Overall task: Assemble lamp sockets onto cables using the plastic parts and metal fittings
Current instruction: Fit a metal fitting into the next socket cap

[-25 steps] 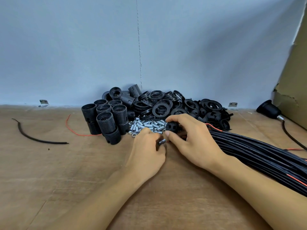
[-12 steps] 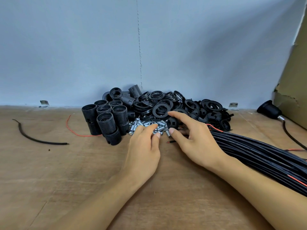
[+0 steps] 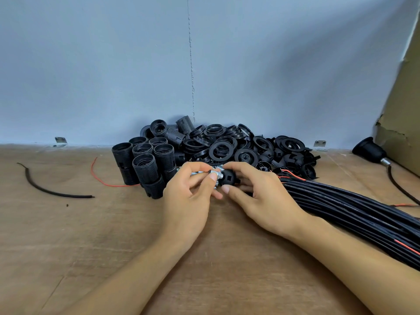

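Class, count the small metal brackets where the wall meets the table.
2. The left bracket is beyond the loose black wire piece; the right bracket is just right of the black ring pile. The pile may hide others.

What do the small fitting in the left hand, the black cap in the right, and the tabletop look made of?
Small fitting: bright silver with a shiny glint; likely plated steel. Black cap: matte black with soft highlights and a moulded shape; probably plastic. Tabletop: brown with visible grain and scuffs; looks like unfinished plywood or board.
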Available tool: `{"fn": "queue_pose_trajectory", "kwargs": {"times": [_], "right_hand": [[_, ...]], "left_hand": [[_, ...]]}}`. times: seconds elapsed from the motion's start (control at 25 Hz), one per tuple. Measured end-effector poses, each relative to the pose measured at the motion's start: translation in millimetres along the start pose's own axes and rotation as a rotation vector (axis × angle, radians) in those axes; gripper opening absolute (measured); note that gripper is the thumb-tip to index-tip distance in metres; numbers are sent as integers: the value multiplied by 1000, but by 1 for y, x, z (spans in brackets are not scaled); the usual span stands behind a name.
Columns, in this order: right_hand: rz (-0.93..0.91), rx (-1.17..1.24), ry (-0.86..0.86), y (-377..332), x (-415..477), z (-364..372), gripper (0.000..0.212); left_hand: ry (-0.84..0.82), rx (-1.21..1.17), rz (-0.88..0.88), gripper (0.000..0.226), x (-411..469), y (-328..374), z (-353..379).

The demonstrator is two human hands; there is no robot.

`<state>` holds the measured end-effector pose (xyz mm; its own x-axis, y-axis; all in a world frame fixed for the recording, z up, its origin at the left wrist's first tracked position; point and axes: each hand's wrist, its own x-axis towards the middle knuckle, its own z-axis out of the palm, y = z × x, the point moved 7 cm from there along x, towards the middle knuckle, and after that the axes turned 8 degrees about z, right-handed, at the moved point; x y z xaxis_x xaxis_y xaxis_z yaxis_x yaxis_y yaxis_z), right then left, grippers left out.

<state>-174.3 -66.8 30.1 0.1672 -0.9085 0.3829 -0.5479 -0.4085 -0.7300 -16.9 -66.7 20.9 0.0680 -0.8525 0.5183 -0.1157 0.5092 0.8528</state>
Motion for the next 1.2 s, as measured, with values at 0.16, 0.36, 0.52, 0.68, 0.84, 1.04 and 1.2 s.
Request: {"fn": "queue_pose_trajectory", "kwargs": {"times": [0.16,0.36,0.52,0.68,0.84,1.04,1.2], "right_hand": [[-8,41,17,-3,0,-3,39],[-47,-35,86,-10,-1,-13,43],[-83,-52,98,-15,-1,-16,42],[-84,-51,65,-14,0,-14,43],[-68,-8,62,-13,1,-16,44],[-46,28,11,-12,3,-14,45],[-34,-4,-27,-11,3,-11,43]], "left_hand": [[31,10,-23,12,1,-5,-5],[6,20,-59,10,2,-8,-4],[-42,24,-97,6,1,-11,-3],[-55,-58,-157,10,3,-17,-2],[-113,-81,-175,10,3,-20,1],[-107,-57,-144,10,3,-20,1],[-92,-45,-125,15,3,-19,-1]]}}
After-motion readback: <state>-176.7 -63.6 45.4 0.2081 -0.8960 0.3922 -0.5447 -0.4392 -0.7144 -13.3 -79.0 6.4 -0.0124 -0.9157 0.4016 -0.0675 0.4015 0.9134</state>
